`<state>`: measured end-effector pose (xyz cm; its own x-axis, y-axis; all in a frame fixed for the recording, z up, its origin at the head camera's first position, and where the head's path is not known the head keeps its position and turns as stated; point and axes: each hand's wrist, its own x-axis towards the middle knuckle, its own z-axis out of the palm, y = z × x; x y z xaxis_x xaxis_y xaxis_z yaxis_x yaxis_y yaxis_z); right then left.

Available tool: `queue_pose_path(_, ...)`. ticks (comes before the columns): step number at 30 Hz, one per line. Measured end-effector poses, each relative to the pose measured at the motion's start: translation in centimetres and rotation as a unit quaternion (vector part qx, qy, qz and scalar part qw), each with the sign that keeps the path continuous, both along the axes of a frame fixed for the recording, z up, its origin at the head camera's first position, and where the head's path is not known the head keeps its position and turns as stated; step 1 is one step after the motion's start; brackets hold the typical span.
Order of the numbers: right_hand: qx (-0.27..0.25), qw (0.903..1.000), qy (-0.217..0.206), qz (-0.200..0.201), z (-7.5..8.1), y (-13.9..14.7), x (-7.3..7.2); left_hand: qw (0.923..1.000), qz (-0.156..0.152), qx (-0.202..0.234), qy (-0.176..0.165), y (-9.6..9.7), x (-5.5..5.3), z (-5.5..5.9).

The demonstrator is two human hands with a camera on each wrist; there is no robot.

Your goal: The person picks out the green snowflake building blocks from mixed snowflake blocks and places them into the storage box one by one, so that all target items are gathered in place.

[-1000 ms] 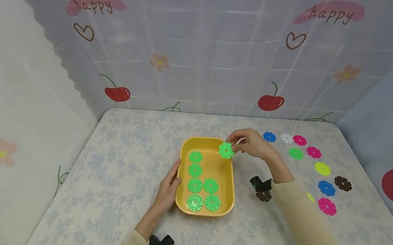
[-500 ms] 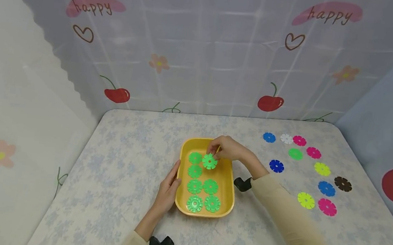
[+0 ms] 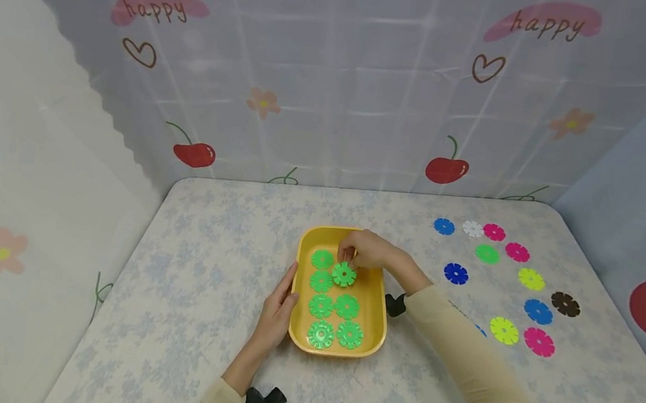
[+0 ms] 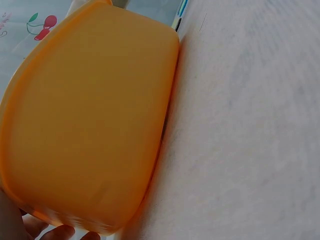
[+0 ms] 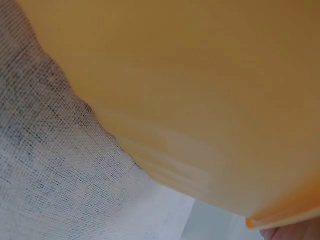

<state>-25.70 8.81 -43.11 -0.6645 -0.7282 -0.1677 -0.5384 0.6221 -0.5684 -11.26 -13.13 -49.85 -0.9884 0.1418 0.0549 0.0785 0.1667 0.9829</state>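
Note:
In the head view my right hand [image 3: 374, 249] reaches over the far right rim of a yellow plastic tray [image 3: 371, 292]. It pinches a green snowflake disc [image 3: 344, 274] low inside the tray. Several other green snowflake discs [image 3: 320, 306] lie flat in it, in a left column and at the near right. My left hand [image 3: 276, 308] grips the tray's left side, thumb at the rim. The left wrist view shows the tray's outer wall [image 4: 90, 115] with curled fingertips [image 4: 57, 232] at its edge. Yellow wall [image 5: 175, 75] fills most of the right wrist view, hiding the held disc.
Several loose discs lie on the table to the right, among them dark blue [image 3: 456, 274], green [image 3: 487, 254], yellow [image 3: 504, 330], pink [image 3: 539, 342] and brown [image 3: 565, 304]. My right sleeve [image 3: 477, 369] covers part of that area. A printed curtain [image 3: 335, 84] hangs behind the table.
My right hand has carried the green snowflake disc left from the tray's far right corner, then down and nearer beside the left column. My left hand has kept its hold on the tray.

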Motion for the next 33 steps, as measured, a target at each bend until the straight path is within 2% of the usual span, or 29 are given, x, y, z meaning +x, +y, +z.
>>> queue_pose_path(7,0.049,0.9986,-0.001,-0.017,0.2,-0.5,0.3,1.0,-0.001,0.001,-0.003,0.0,0.0,0.0)
queue_pose_path(17,0.09,0.9957,0.021,0.004,0.2,-0.8,0.6,1.0,0.002,0.003,-0.005,0.1,0.0,-0.1)
queue_pose_path(33,0.157,0.9866,0.043,-0.003,-0.2,-1.4,1.1,1.0,0.003,-0.001,0.0,0.0,0.1,-0.1)
